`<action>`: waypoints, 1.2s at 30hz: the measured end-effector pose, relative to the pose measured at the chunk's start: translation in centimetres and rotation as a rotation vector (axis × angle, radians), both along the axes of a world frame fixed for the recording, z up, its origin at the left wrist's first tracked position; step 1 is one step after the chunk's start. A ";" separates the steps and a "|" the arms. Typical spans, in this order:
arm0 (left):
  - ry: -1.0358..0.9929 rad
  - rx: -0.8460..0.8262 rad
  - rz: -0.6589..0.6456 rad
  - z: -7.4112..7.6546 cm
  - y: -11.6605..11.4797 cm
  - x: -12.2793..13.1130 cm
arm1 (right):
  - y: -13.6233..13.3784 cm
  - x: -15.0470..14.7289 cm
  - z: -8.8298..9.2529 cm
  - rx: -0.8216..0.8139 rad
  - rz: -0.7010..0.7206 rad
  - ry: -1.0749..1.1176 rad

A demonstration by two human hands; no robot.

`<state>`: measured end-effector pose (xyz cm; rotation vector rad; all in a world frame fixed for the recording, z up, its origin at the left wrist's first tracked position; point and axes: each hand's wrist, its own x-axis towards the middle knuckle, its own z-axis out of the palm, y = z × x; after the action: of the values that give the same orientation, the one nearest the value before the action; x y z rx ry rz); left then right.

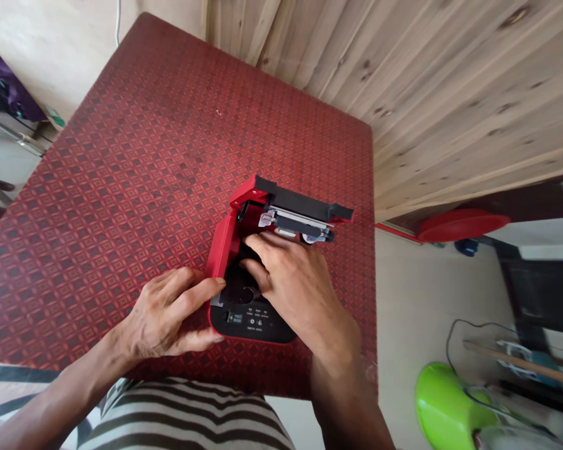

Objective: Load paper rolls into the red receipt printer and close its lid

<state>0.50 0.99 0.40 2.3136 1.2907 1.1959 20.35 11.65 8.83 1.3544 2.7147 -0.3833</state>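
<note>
Working with both hands at the open body of a small red-and-black printer (223, 250), which sat near the middle of the red patterned table cover (122, 187), toward the edge nearest the person. Left hand (169, 312) clasped the printer's near corner, fingers laid over the red side wall and thumb along the front edge, the hand closed narrowly around it. Right hand (295, 281) lay over the opening, its fingers (258, 250) curled down into the dark well (239, 287). Whether they held anything inside could not be told, as the hand covered it. Activity centred on this well, with the printer steadied from the side. Hinged lid (291, 209) stood raised away from the person, a metal print mechanism (295, 224) showing silver against black on its underside. Black control panel (251, 322) at the front carried small buttons and a little display, lettering too small to read. Striped shirt (182, 412) showed at the lower edge, wood panelling (450, 94) beyond the table.
</note>
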 end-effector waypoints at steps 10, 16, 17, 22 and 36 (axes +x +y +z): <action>0.012 -0.011 0.009 0.3 0.1 0.0 | -0.1 0.0 0.0 0.010 -0.017 -0.001; 0.022 -0.020 0.006 0.1 0.0 0.0 | 0.0 -0.1 -0.1 0.003 -0.028 -0.034; 0.026 -0.024 0.007 0.0 0.0 0.0 | 0.0 -0.1 -0.1 0.005 -0.027 -0.023; 0.038 -0.040 0.013 0.0 -0.1 0.0 | -0.7 0.7 -0.5 0.091 0.004 0.180; 0.048 0.022 0.028 0.3 0.1 -0.1 | -3.3 2.8 0.0 0.184 -0.142 0.624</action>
<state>0.43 1.04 0.65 2.3605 1.3365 1.1755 23.10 8.33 8.87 1.7221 3.2152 -0.6824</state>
